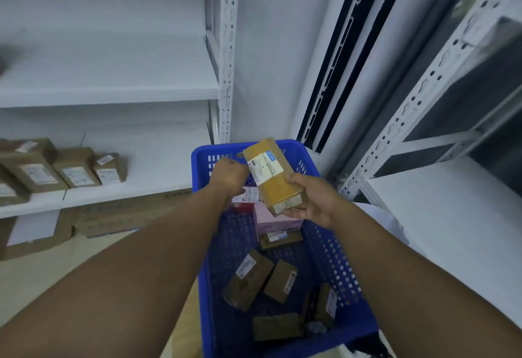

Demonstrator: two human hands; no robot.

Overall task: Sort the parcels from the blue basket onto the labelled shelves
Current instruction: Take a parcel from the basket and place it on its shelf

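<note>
A blue perforated basket (333, 259) stands on the floor below me with several brown parcels, a pink box (275, 220) and a red-and-white packet (245, 198) inside. My right hand (308, 198) grips the near end of a tan parcel (271, 177) with a white label, lifted above the basket's far end. My left hand (230, 177) is curled at the parcel's left edge beside the label; whether it pinches the parcel is hidden. White shelves (113, 95) rise at the left.
Several labelled brown parcels (76, 171) sit on the lower left shelf. Large cardboard cartons (36, 233) stand on the floor beneath it. A second white rack (440, 216) is at the right, with a slotted upright (228, 47) at the corner.
</note>
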